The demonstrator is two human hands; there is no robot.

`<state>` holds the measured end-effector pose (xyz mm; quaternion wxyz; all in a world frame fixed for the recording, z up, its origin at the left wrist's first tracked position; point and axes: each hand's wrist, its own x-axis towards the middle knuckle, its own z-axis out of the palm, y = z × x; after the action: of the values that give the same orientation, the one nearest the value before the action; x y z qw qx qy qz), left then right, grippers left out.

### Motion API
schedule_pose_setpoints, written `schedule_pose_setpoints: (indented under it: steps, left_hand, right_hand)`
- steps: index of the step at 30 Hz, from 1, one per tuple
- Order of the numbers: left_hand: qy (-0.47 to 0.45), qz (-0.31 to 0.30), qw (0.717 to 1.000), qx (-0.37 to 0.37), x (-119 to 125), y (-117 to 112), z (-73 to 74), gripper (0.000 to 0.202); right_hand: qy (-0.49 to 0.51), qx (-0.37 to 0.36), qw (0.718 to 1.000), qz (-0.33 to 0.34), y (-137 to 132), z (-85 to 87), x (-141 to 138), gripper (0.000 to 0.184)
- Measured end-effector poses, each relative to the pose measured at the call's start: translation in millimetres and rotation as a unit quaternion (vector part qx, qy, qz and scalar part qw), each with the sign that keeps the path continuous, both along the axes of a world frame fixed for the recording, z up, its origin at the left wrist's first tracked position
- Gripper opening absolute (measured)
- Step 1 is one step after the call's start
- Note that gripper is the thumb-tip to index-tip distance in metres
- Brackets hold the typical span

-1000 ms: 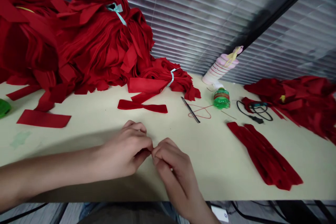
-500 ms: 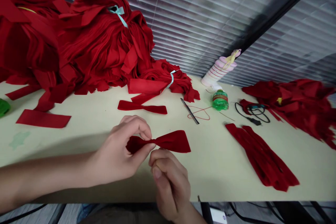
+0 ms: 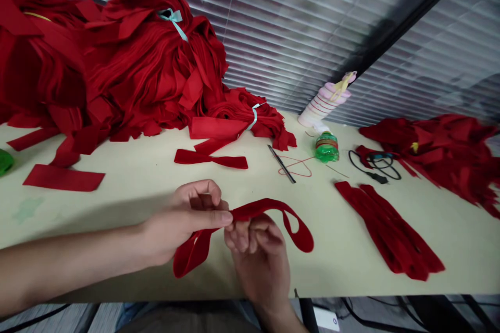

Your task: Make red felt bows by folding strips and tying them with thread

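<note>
A red fabric bow (image 3: 269, 208) with a looped end on each side hangs in the air above the table's front part. My left hand (image 3: 191, 221) pinches its narrow middle between thumb and fingers. One loop droops below that hand; the other stretches out to the right and bends down. Right under the middle, my right hand (image 3: 260, 250) is turned with its palm partly up and its fingers curled closed against the fabric. Whatever those fingers grip is hidden or too small to make out.
A flat red bow piece (image 3: 211, 158) lies ahead, beside a black pen-like tool (image 3: 281, 164) and red thread (image 3: 299, 167). Behind are heaped red strips (image 3: 156, 62), a green thread holder (image 3: 327, 148) and a pink-white roll (image 3: 324, 104). To the right lie stacked bows (image 3: 390, 231) and a black cable (image 3: 375, 166).
The bow has tipped, so its loops now show open and sag at both ends. My right hand has rolled from a fist below the bow to palm-up, with its fingers against the middle.
</note>
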<state>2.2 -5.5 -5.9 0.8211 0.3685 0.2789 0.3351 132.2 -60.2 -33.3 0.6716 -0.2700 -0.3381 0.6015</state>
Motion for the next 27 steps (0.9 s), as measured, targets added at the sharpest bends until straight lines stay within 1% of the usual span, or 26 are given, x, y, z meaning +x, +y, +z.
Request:
schedule_pose_setpoints:
  steps: [2, 4, 6, 7, 9, 11, 14, 16, 17, 18, 19, 21, 23, 24, 25, 26, 27]
  left_hand:
    - [-0.016, -0.011, 1.0, -0.003, 0, 1, -2.4, 0.027]
    - [-0.009, -0.027, 0.999, 0.039, -2, 4, -1.9, 0.025]
    - [0.051, -0.058, 0.987, 0.142, -6, 7, 2.0, 0.021]
    - [0.093, -0.076, 0.97, 0.21, -8, 9, 5.1, 0.019]
    - [0.174, -0.108, 0.915, 0.348, -12, 10, 12.1, 0.018]
    - [0.221, -0.13, 0.852, 0.457, -15, 10, 18.2, 0.021]
    - [0.259, -0.17, 0.763, 0.568, -16, 9, 21.4, 0.024]
    - [0.278, -0.179, 0.708, 0.624, -15, 9, 18.5, 0.02]
    - [0.29, -0.175, 0.685, 0.645, -15, 9, 15.9, 0.018]
    - [0.305, -0.164, 0.666, 0.661, -14, 9, 12.9, 0.017]
    - [0.319, -0.149, 0.652, 0.672, -13, 9, 9.7, 0.016]
    - [0.34, -0.112, 0.628, 0.691, -12, 10, 3.5, 0.017]
    - [0.347, -0.053, 0.594, 0.724, -12, 11, -1.7, 0.021]
    - [0.348, -0.016, 0.57, 0.744, -12, 12, -3.6, 0.023]
    - [0.348, 0.021, 0.545, 0.762, -12, 13, -5.1, 0.025]
    - [0.349, 0.054, 0.526, 0.774, -13, 14, -6.1, 0.026]
    - [0.351, 0.08, 0.515, 0.778, -14, 15, -6.6, 0.027]
  right_hand:
    - [0.108, -0.078, 0.989, 0.068, 5, 5.5, 2, 0.034]
    - [0.167, -0.134, 0.97, 0.116, 9, 8.3, 5, 0.035]
    - [0.19, -0.172, 0.956, 0.142, 12, 7.9, 9, 0.031]
    - [0.19, -0.181, 0.954, 0.148, 14, 6.8, 11, 0.029]
    - [0.16, -0.178, 0.959, 0.152, 16, 4.0, 17, 0.029]
    - [0.095, -0.167, 0.967, 0.165, 17, 2.3, 22, 0.026]
    - [-0.052, -0.148, 0.968, 0.194, 15, 6.3, 31, 0.017]
    - [-0.196, -0.108, 0.955, 0.196, 11, 13.5, 36, 0.016]
    - [-0.276, -0.078, 0.94, 0.185, 9, 17.4, 37, 0.017]
    - [-0.356, -0.042, 0.919, 0.167, 6, 20.8, 37, 0.018]
    - [-0.431, -0.003, 0.891, 0.145, 4, 23.2, 35, 0.018]
    - [-0.554, 0.084, 0.825, 0.073, -1, 23.8, 29, 0.016]
    - [-0.628, 0.16, 0.762, 0.003, -6, 19.4, 21, 0.013]
    - [-0.643, 0.184, 0.743, -0.016, -7, 16.1, 17, 0.012]
    - [-0.645, 0.197, 0.738, -0.023, -8, 12.8, 14, 0.012]
    - [-0.636, 0.203, 0.745, -0.022, -9, 9.7, 11, 0.013]
    - [-0.619, 0.202, 0.759, -0.016, -9, 7.0, 9, 0.013]
